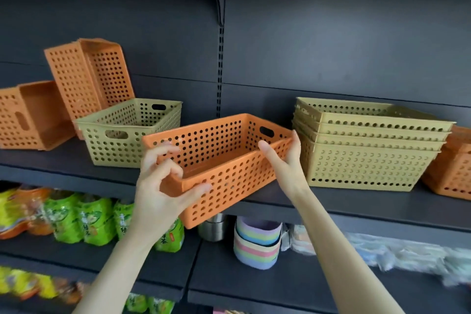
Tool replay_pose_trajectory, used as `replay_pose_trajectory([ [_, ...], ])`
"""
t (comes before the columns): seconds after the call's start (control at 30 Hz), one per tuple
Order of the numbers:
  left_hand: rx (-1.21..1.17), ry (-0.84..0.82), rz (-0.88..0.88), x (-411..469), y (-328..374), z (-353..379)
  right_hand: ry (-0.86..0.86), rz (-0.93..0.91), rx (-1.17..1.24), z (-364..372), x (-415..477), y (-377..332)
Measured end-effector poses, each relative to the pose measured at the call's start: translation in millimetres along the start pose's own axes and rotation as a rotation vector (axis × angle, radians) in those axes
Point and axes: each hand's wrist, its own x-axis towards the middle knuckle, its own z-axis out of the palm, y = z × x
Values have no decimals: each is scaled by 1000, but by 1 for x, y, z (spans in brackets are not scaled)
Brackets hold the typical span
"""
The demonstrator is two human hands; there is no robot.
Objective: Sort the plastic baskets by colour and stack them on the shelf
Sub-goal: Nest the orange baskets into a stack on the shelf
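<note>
An orange perforated basket [229,160] juts over the front edge of the dark shelf [382,204], tilted. My left hand [163,181] grips its near left corner, thumb under the rim and fingers curled over it. My right hand [285,160] holds its right end, thumb inside the rim. To the right stands a stack of several olive baskets [367,150]. A single olive basket [127,132] sits to the left. Behind that one an orange basket [86,76] leans on end, and another orange basket [28,117] lies on its side at far left.
More orange baskets [453,168] sit at the right edge. The lower shelf holds green drink packs [84,219], a steel cup [212,228], stacked pastel bowls [257,242] and blurred packets [407,255]. A slotted upright [220,64] divides the back panel.
</note>
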Motion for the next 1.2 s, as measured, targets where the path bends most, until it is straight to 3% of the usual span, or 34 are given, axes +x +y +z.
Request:
replay_pose_trajectory([
  [0.37,-476,112,-559,-38,8,-9,100,5,34,-3,-23,-13],
  [0.73,-419,241,-475,-72,51,-11,150,34,224,-54,-95,-20],
  [0.9,-447,178,-396,-93,100,6,166,11,227,-117,-141,-23],
  [1.2,-552,-80,-444,-154,229,101,300,23,118,-294,-257,-9],
])
